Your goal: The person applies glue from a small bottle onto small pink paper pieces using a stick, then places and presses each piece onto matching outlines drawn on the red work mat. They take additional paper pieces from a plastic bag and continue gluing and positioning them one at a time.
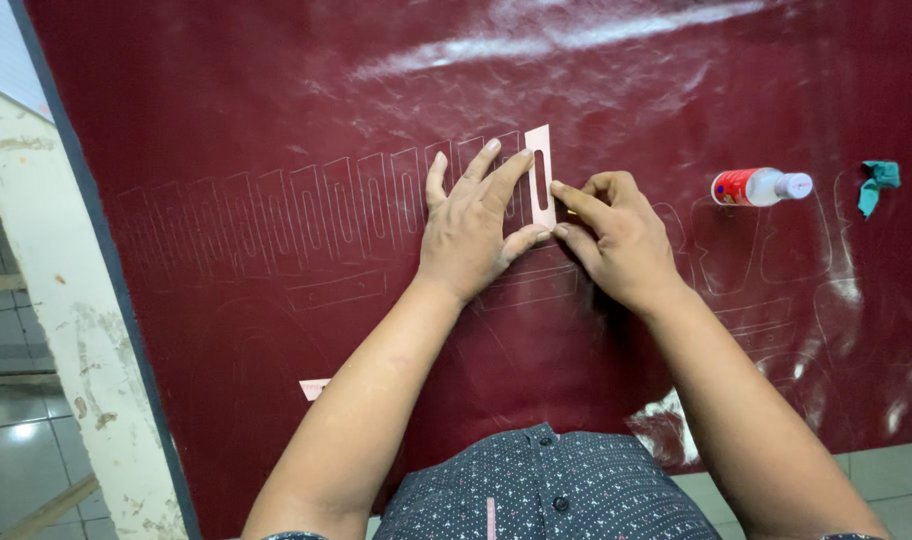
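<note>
We hold a slotted template flat on dark red sheet, mid-table

Our left hand (468,232) lies spread with its fingers apart, pressing the thin pale template (542,176) down on the glossy maroon sheet (276,120) near the table's middle; our right hand (616,236) has its fingers pinched together on something small at the template's right edge, too hidden for us to name. We judge the template light, stiff and apt to slide on the slick sheet, so flat pressure along its long edges suits it. Faint traced outlines run toward the left edge. A small clear bottle (762,186) and teal rag (879,183) lie toward the right edge. A pale scrap (315,388) peeks from behind our left forearm
</note>
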### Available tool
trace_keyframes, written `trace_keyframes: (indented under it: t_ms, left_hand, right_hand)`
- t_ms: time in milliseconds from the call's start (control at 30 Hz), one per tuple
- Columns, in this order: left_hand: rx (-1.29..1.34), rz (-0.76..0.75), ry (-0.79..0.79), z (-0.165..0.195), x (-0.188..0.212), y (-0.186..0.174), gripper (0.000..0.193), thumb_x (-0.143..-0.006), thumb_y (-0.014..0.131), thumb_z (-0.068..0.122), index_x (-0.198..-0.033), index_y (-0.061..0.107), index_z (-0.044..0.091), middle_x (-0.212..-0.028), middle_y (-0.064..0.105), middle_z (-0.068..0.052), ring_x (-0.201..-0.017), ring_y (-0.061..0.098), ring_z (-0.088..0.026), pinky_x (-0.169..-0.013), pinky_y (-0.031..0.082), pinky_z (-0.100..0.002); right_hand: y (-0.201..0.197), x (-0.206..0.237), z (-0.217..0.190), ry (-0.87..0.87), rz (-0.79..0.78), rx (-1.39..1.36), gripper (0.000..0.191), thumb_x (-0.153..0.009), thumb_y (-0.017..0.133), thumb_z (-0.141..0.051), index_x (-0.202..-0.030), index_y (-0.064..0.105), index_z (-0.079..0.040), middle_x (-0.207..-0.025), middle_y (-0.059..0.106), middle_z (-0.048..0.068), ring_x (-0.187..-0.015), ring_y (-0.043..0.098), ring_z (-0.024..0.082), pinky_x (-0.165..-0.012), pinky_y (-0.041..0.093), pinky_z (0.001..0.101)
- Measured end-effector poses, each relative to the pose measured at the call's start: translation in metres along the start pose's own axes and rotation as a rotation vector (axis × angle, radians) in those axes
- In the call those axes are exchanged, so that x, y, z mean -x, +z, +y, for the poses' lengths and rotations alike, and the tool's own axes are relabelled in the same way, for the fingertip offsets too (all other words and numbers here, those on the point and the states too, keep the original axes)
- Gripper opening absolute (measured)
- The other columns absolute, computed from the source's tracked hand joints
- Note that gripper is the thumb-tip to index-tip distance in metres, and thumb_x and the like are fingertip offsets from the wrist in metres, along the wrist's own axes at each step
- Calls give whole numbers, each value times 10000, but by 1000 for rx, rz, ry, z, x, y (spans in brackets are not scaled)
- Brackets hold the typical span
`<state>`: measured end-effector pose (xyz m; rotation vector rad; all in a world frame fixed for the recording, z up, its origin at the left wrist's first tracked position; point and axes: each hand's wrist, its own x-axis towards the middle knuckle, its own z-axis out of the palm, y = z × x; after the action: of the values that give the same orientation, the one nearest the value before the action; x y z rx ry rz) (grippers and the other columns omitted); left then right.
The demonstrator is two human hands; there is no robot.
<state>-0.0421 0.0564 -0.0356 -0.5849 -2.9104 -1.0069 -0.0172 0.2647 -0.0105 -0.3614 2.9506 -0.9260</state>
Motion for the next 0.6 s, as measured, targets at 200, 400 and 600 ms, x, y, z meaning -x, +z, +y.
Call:
trace_keyframes:
  t_ms: [200, 400, 600]
  left_hand:
    - [33, 37, 38, -1, 14, -4, 634, -912, 761, 326, -1467, 482, 198, -1423, 642, -6, -1479, 438, -231, -1254, 115, -605]
    - [35, 17, 15, -1, 15, -2, 613, -905, 751, 299, -1448, 492, 179, -1351, 674, -1, -1468, 433, -242, -1238, 107, -620]
    - [37, 8, 9, 2, 12, -5, 585, -924, 731, 292, -1451, 494, 196, -1301, 698, 0, -1471, 425, -241, -1234, 97, -616]
  right_hand:
    - [7, 10, -8, -13, 21, 15, 457, -863, 807, -185, -1311, 721, -155, -1133, 609, 106, -1002, 633, 281, -814, 530, 405]
    - [8, 12, -6, -14, 19, 28, 466, -857, 812, -203, -1312, 723, -159, -1137, 604, 108, -1010, 624, 285, -827, 525, 408]
    - [7, 10, -3, -28, 8, 31, 429, -900, 759, -128, -1325, 721, -164, -1133, 590, 112, -1003, 614, 282, -829, 521, 403]
